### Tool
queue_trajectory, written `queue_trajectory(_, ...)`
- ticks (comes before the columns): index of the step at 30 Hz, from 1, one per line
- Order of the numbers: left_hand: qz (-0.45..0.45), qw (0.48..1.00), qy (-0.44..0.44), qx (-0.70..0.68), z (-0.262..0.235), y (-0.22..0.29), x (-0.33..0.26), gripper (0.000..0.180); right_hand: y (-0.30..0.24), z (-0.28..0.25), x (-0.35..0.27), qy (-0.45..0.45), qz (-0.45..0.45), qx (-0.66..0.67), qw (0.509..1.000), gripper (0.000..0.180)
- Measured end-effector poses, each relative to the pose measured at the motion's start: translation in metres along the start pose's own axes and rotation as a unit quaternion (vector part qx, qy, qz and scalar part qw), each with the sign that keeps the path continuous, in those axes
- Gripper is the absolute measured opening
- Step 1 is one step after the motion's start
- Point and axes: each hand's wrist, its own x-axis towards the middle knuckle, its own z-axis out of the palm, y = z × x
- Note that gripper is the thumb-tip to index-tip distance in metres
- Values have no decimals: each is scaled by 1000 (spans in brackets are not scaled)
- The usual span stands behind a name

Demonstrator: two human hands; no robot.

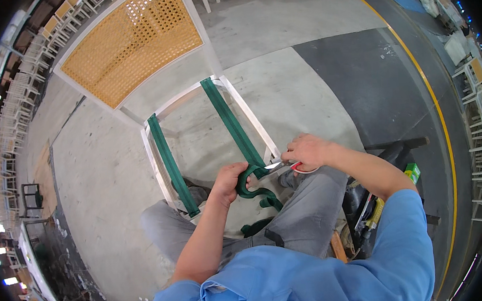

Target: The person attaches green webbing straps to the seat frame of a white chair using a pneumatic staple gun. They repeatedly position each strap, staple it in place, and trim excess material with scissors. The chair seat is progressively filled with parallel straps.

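A white chair frame (246, 111) with a woven cane backrest (125, 46) stands in front of my knees. Two green webbing straps run from the back to the front of its open seat, the left strap (169, 162) and the right strap (228, 117). At the front rail, my left hand (231, 180) pinches the loose green webbing (246, 192) that curls down toward my lap. My right hand (307, 152) grips red-handled scissors (305, 170); their blades point left and lie at the webbing by the front rail. Whether the blades are closed on it, I cannot tell.
To my right are a yellow-handled tool (376, 212), a green box (412, 173) and other tools on a dark stand. White chairs line the far left (18, 120) and the right side (480, 131). A yellow line (429, 87) crosses the floor.
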Motion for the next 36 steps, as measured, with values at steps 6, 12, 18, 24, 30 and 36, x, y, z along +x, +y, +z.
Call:
queue_trajectory(6, -11, 1000, 6, 13, 2, 4, -4, 20, 2, 18, 11, -31, -5, 35, 999, 45)
queue_trajectory(12, 4, 1000, -10, 15, -2, 7, -11, 20, -19, 19, 27, 21, -39, 33, 998, 44)
queue_trajectory(18, 70, 997, 20, -17, -22, 13, -32, 32, -27, -3, -26, 162, 202, 154, 954, 53)
queue_trajectory(24, 43, 998, 34, -13, -54, -61, -58, 29, -98, 21, -182, 402, 530, 191, 721, 59)
queue_trajectory(30, 90, 982, 50, 160, -35, -93, -35, 35, -224, 135, -317, 409, 786, 192, 423, 68)
queue_trajectory(36, 139, 985, 51, 92, -26, -105, -14, 27, -262, 198, -363, 341, 833, 78, 430, 52)
